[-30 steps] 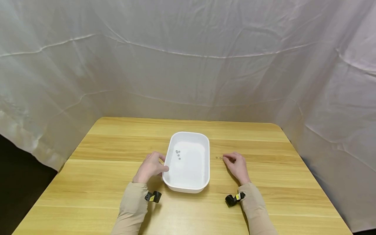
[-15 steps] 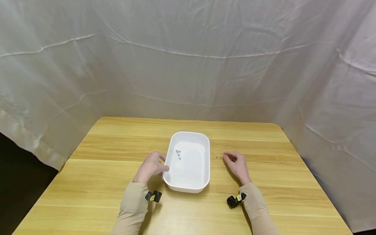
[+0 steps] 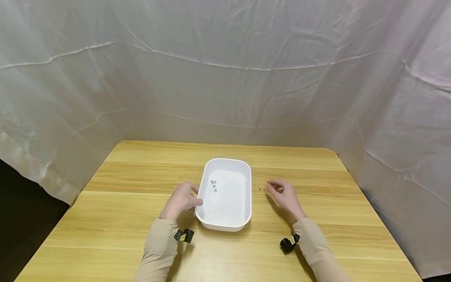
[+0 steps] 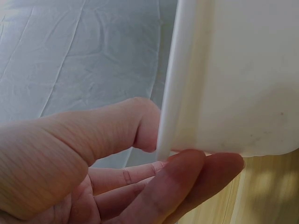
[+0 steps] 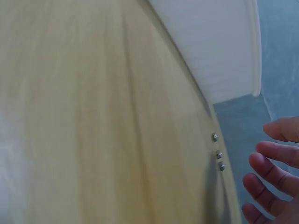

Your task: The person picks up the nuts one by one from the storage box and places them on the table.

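My left hand (image 3: 180, 200) pinches the left rim of a white rectangular tray (image 3: 225, 223), thumb over the edge. The left wrist view shows the curled fingers (image 4: 180, 175) beneath the tray's side. Several small metal nuts (image 3: 214, 186) lie inside the tray, toward its left wall. To the right of the tray, small metal nuts (image 5: 215, 137) sit in a short row on the table. My right hand (image 3: 286, 196) hovers beside this row, thumb and fingers parted, holding nothing. In the head view it hides one nut of the row.
A wooden table (image 3: 123, 231) with rounded far corners carries everything. Pale grey cloth (image 3: 225, 90) hangs behind it and along both sides. Each sleeve bears a black wrist camera, one at left (image 3: 184, 235) and one at right (image 3: 289, 243).
The right hand has lifted off slightly and its fingertips have parted, while its wrist has shifted to the right. The left hand, the tray and the nuts stay in place.
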Available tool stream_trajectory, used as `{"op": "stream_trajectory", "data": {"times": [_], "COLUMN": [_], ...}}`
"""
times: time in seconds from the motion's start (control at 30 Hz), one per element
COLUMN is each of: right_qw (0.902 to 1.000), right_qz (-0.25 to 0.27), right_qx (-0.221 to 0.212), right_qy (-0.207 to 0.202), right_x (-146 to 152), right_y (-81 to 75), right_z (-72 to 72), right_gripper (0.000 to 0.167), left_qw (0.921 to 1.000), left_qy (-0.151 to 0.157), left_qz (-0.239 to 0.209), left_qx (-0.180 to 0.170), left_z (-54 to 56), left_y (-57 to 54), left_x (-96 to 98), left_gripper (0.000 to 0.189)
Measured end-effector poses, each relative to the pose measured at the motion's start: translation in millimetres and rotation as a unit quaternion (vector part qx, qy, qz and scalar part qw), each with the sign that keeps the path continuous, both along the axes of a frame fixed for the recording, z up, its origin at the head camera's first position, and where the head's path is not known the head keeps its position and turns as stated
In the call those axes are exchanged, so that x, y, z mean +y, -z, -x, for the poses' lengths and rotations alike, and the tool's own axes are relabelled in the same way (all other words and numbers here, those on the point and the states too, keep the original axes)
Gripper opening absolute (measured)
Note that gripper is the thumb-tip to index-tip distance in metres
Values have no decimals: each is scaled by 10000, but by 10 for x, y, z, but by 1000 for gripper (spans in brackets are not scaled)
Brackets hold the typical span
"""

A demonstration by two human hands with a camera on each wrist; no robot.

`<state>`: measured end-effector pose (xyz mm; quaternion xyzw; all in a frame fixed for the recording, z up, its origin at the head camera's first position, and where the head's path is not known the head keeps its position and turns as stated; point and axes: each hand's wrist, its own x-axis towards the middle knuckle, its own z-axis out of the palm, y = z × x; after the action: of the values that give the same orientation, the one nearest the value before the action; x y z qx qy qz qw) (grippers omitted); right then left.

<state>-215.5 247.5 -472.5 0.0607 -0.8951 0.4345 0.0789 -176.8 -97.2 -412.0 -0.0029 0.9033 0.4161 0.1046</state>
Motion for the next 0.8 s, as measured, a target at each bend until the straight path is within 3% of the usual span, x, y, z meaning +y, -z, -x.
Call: {"op": "stream_trajectory", "data": {"times": [0.47, 0.8], "right_qw": [9925, 9813], "right_qz": [-699, -1139], "right_qx": [670, 916], "right_qy": [-749, -1250], "right_x": [-149, -348], "right_y": [-381, -709], "right_z": [-55, -125], "right_gripper": [30, 28], "left_qw": [10000, 10000], "left_qy": [-19, -34], "left_qz": [-24, -55], "left_qx": [-2, -21], "left_z": [-8, -9], "left_y": [1, -2], "left_x": [3, 3], "left_gripper": [28, 31]}}
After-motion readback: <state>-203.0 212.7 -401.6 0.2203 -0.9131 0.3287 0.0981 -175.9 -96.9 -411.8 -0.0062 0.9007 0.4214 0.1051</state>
